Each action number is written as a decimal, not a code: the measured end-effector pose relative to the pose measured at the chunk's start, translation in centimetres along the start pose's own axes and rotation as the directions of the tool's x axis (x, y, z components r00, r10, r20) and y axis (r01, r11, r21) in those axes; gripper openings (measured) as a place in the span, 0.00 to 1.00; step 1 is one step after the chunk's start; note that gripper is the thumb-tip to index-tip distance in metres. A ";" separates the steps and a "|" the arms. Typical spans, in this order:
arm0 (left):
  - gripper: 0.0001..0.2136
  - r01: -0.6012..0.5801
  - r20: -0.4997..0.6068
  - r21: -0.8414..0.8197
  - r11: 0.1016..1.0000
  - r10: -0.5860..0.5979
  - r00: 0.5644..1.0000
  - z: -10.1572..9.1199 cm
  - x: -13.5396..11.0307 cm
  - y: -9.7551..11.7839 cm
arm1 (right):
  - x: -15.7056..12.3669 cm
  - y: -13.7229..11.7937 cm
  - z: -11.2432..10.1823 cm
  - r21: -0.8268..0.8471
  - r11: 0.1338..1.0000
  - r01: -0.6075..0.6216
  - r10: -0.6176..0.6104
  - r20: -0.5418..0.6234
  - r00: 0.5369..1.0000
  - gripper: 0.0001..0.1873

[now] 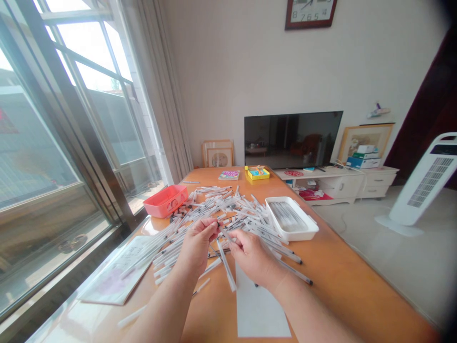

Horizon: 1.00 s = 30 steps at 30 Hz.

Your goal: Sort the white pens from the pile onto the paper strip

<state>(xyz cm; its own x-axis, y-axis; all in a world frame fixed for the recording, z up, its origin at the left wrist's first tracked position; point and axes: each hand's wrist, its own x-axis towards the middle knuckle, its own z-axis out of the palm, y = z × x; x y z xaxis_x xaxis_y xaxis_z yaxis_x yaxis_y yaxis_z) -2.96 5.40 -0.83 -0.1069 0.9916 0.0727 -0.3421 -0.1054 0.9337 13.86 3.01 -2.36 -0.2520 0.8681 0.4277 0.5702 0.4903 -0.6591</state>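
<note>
while the left hand (204, 233) pinches the black end of a clear-bodied pen (225, 233), the right hand (247, 252) grasps its other end — both grips look closed on the one pen, held above the worktop (332, 286) just in front of the loose heap of pens (228, 207). a twist or tug that comes free too suddenly could, i judge, fling a part into the heap, where it would be hard to pick out. the round barrels seem likely to roll if nudged, and a low wrist might sweep a few toward the edge. the pens are straight, slim and frosted-looking, many with dark tips; the worktop is glossy orange-brown, probably slick. a sheet of smooth white paper (262, 309) lies partly beneath the right arm. to the right, a shallow white box (310, 231) with rounded corners holds thin greyish sticks (289, 216) — to the left sits a deeper red box (159, 208).
</note>
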 end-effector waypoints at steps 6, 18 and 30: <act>0.10 0.007 -0.011 0.001 1.000 -0.007 1.000 0.0 0.0 0.0 | 0.1 0.1 0.2 0.012 1.000 0.007 -0.006 -0.011 1.000 0.11; 0.09 -0.009 0.007 0.024 1.000 0.009 1.000 0.0 0.1 -0.3 | 0.1 0.2 0.2 0.016 1.000 0.007 -0.006 -0.010 1.000 0.12; 0.09 -0.045 0.034 0.047 0.998 0.044 0.998 -0.2 0.1 -0.2 | 0.0 0.3 0.4 0.051 0.999 0.015 -0.013 -0.035 0.999 0.11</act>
<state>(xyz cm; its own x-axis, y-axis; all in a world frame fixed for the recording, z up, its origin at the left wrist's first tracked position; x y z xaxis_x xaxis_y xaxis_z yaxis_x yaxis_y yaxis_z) -3.07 5.50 -1.08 -0.0898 0.9881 0.1252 -0.2924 -0.1463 0.9450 13.71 3.21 -2.73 -0.2319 0.8584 0.4576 0.5258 0.5064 -0.6834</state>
